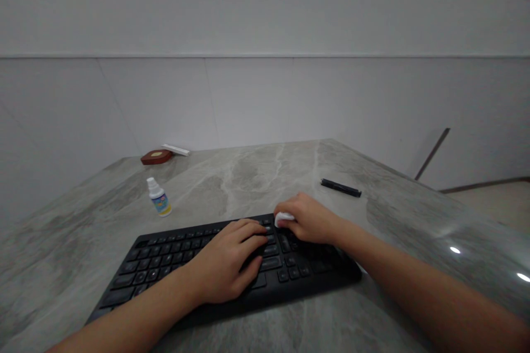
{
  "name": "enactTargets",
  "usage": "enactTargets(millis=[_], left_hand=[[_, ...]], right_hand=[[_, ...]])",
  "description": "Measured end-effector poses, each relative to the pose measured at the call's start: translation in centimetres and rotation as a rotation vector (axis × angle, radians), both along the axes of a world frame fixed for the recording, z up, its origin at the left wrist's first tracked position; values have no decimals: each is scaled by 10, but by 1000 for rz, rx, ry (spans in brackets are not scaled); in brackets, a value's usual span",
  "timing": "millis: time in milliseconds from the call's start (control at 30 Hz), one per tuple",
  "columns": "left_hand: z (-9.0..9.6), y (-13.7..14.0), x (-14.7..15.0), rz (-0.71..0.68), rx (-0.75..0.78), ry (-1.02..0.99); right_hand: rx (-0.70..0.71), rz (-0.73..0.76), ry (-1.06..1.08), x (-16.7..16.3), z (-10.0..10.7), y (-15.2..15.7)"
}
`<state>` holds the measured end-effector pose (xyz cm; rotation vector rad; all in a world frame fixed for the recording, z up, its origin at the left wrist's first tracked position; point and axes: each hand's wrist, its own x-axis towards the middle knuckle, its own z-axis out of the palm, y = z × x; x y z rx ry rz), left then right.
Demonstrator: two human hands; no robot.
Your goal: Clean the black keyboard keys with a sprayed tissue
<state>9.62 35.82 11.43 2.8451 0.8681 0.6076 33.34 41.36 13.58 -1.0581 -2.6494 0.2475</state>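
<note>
A black keyboard [265, 281] lies at a slant across the front of the table. My left hand [232, 259] rests on its middle keys, fingers stretched out and a little apart, holding nothing. Over the keyboard's upper right part, my right hand [308, 218] is closed on a small white wad [284, 218], perhaps a tissue or wipe; most of it is hidden in the fingers. The wad touches or hovers just above the top row of keys; I cannot tell which.
A small white bottle with a blue and yellow label [159, 199] stands beyond the keyboard at left. Farther back lie a reddish-brown object [156, 157] and a flat white strip [176, 149]. A black pen [340, 187] lies beyond my right hand on the grey marbled table [256, 176].
</note>
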Motion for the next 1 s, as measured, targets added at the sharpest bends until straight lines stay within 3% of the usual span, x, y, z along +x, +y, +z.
enactTargets(millis=[133, 300, 467, 633, 800, 1000], left_hand=[[1, 1, 0, -12, 1, -12], [2, 0, 1, -6, 6, -13], [3, -1, 1, -17, 3, -8], [2, 0, 1, -10, 9, -12], [2, -1, 1, -18, 9, -22], [3, -1, 2, -16, 12, -32]], right_hand=[[-7, 83, 3, -2, -1, -2], [5, 38, -2, -2, -1, -1], [-32, 111, -8, -2, -3, 0], [0, 15, -22, -2, -2, -1], [-50, 112, -22, 1, 0, 0], [-41, 43, -68, 4, 4, -3]])
